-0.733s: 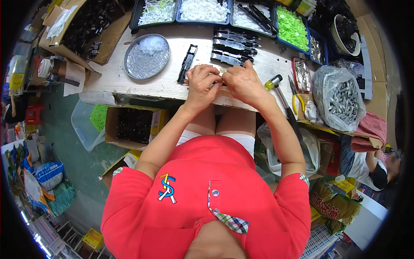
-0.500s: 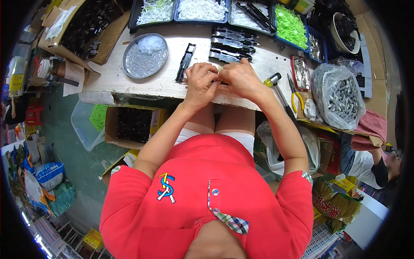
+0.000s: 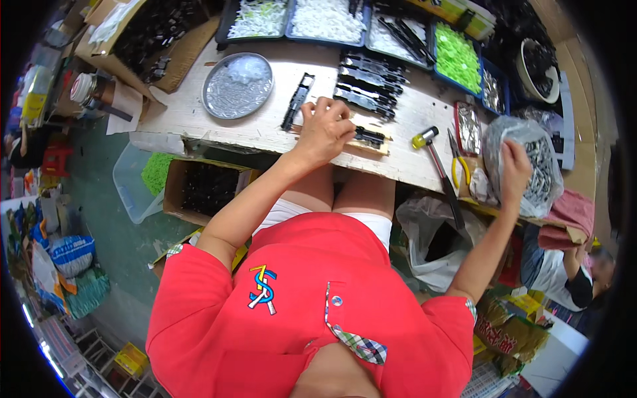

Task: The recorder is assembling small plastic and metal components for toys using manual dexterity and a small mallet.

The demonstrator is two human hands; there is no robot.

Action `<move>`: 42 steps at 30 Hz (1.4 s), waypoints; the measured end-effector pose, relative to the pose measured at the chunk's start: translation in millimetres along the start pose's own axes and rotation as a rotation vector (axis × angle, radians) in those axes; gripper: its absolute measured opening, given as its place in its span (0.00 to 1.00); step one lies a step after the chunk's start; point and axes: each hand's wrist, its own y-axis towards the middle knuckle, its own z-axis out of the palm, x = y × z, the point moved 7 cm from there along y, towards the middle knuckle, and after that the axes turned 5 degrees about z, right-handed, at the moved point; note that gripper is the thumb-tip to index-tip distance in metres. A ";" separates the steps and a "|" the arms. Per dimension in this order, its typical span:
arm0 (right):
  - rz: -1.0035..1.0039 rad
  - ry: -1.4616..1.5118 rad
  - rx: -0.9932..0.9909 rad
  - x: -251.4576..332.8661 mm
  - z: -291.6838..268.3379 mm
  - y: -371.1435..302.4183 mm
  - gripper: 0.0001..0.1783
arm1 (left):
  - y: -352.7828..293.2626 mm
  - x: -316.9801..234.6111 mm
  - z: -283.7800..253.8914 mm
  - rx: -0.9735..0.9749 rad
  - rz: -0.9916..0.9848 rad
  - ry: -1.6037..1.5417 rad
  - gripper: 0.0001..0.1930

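Note:
My left hand rests with curled fingers on a long black plastic part, which lies in a pale wooden jig at the table's front edge. Its fingertips hide the part's left end. Off to the right, my right hand is over a clear plastic bag of small grey metal pieces. Those fingers are bent together, and whatever is between them is hidden. Just left of the jig lies another black part. Several similar black assemblies sit in a row behind it.
A round grey metal tray holds a clear, glossy lump. Between my hands lie a hammer and yellow-handled pliers. Along the back, trays hold white pieces and green pieces. A cardboard box stands at left.
My right hand has left the jig and moved right to the bag of metal pieces. My left hand stays near the jig, where the black part now shows. The view has shifted slightly.

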 end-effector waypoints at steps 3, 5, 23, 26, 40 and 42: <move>0.093 -0.323 -0.251 -72.8 -70.2 0.0 0.11 | 4.9 -5.4 2.4 0.016 0.053 -0.022 0.05; 0.177 -0.579 -0.294 -116.1 -92.0 2.5 0.12 | 3.5 -4.9 3.2 0.052 0.060 -0.025 0.04; 0.472 -0.828 0.046 -143.5 -68.7 22.1 0.12 | 100.9 235.1 -100.0 -0.083 -0.475 0.422 0.09; 0.458 -0.749 -0.026 -162.2 -76.8 18.0 0.13 | 117.0 263.6 -92.1 0.006 -0.546 0.388 0.12; 0.347 -0.459 -0.289 -128.8 -91.8 3.2 0.11 | 134.8 262.9 -72.2 0.073 -0.490 0.428 0.11; 0.361 -0.437 -0.317 -123.3 -91.0 -0.6 0.12 | 134.4 266.4 -69.9 0.106 -0.510 0.397 0.12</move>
